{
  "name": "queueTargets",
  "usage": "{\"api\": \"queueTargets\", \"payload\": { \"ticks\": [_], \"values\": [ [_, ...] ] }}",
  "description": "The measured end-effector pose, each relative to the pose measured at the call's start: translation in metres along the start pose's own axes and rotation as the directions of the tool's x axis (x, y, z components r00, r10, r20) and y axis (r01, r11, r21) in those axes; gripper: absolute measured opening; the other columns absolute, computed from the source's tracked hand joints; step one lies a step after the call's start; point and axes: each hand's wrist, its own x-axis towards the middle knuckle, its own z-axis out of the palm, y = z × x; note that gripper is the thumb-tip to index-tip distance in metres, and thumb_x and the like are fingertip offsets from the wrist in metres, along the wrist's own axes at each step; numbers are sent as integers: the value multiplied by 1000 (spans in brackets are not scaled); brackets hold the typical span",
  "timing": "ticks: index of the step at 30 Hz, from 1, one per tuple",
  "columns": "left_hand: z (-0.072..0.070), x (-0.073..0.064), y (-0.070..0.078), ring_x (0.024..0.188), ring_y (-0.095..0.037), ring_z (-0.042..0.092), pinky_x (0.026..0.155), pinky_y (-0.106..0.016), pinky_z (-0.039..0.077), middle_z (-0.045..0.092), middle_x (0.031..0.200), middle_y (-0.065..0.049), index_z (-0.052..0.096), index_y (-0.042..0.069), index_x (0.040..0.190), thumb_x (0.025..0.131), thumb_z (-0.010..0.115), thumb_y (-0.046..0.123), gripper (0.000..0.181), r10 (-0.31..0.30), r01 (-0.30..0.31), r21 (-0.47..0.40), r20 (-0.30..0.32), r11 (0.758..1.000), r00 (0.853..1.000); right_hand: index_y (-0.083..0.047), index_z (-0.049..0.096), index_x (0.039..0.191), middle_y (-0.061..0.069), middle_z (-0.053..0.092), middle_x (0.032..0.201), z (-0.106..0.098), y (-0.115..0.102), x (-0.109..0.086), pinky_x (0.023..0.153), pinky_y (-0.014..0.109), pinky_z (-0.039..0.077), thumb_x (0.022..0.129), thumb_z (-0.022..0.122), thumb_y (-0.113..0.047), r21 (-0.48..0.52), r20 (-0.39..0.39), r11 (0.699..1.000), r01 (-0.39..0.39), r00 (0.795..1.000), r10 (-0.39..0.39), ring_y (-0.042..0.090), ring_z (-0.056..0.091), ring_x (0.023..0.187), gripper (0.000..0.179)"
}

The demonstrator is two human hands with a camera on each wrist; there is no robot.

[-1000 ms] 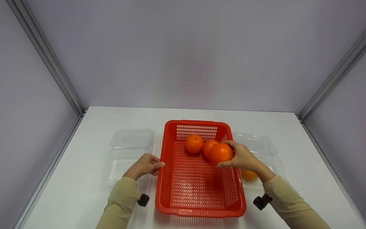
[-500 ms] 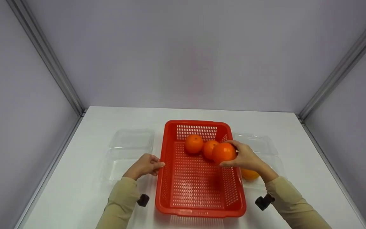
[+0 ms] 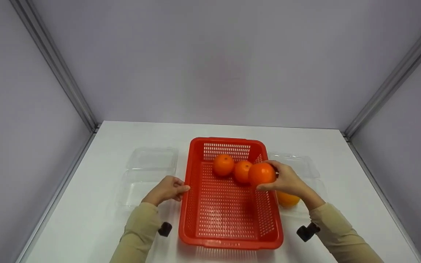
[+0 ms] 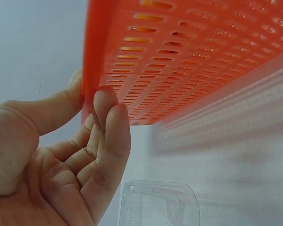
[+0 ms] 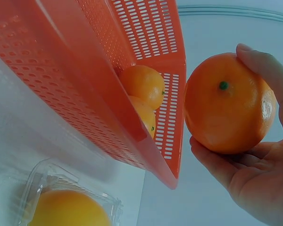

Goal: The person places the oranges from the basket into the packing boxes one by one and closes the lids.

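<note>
In the head view a red plastic basket [image 3: 225, 208] with slotted walls stands mid-table. My left hand [image 3: 167, 189] pinches its left rim; the left wrist view shows the thumb on one side of the rim and fingers [image 4: 114, 127] on the other. Above the right rim, my right hand [image 3: 285, 179] grips an orange [image 3: 261, 174], whose green stem spot shows in the right wrist view. Two more oranges lie inside the basket toward the back: one orange [image 3: 223, 165] at the left, another orange [image 3: 242, 171] beside it.
A clear plastic clamshell box [image 3: 152, 159] lies unfolded left of the basket. Another clear clamshell box [image 3: 294, 164] lies to the right, partly hidden by my right arm, with an orange [image 3: 287, 199] in its near half. Walls enclose the white table [image 3: 137, 133].
My right hand has moved slightly to the right with the orange, away from the two in the basket and over the right rim. The left hand and basket have stayed put.
</note>
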Motion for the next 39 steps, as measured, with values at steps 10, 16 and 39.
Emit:
{"api": "queueTargets", "payload": {
  "ticks": [10, 16, 39],
  "values": [
    [-2, 1, -2, 62, -9, 60, 67, -32, 61, 71, 83, -15, 60, -13, 109, 95, 61, 15, 31, 45, -45, 6, 40, 999, 998, 3, 46, 136, 22, 59, 127, -7, 6, -3, 90, 44, 56, 71, 85, -33, 0, -14, 1000, 4, 1000, -4, 31, 62, 108, 84],
    [-3, 1, -2, 61, -8, 61, 67, -33, 61, 71, 80, -14, 62, -12, 105, 94, 61, 15, 30, 48, -49, 10, 35, 999, 998, 4, 44, 137, 24, 57, 129, -11, 10, -4, 91, 45, 56, 71, 84, -34, -6, -19, 1000, -8, 1000, 8, 33, 61, 110, 86],
    [-3, 0, -2, 61, -8, 58, 67, -31, 61, 66, 77, -5, 59, -11, 108, 95, 60, 14, 28, 42, -42, -6, 48, 999, 998, 1, 47, 135, 22, 60, 124, -20, 22, -16, 83, 33, 55, 74, 83, -31, 19, -42, 999, -35, 998, 36, 27, 61, 102, 78]
  ]
}}
